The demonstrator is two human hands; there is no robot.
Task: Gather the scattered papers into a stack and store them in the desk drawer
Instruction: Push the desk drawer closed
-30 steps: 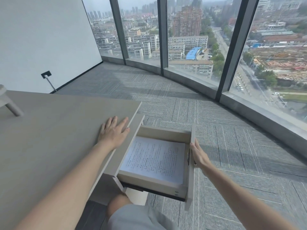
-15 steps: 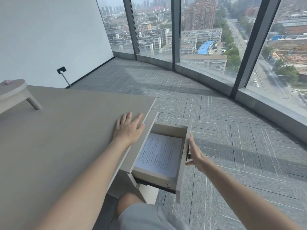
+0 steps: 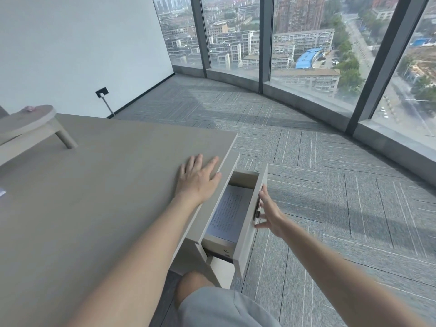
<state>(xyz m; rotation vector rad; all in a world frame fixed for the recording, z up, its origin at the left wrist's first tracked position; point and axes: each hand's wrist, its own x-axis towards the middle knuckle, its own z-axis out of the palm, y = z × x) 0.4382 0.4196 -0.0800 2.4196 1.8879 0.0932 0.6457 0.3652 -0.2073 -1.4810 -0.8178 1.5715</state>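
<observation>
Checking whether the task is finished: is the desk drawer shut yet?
Not yet, partly open. The drawer juts out from the desk, the papers visible inside. The right hand presses flat against its front.

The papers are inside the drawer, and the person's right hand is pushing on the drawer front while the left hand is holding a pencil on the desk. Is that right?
Not quite. The head view shows the left hand holds no pencil; it lies flat and open on the desk. The rest stands: the papers are inside the drawer, and the right hand is against the drawer front.

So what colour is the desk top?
Pale grey-beige desk top, plain; the head view shows it.
</observation>
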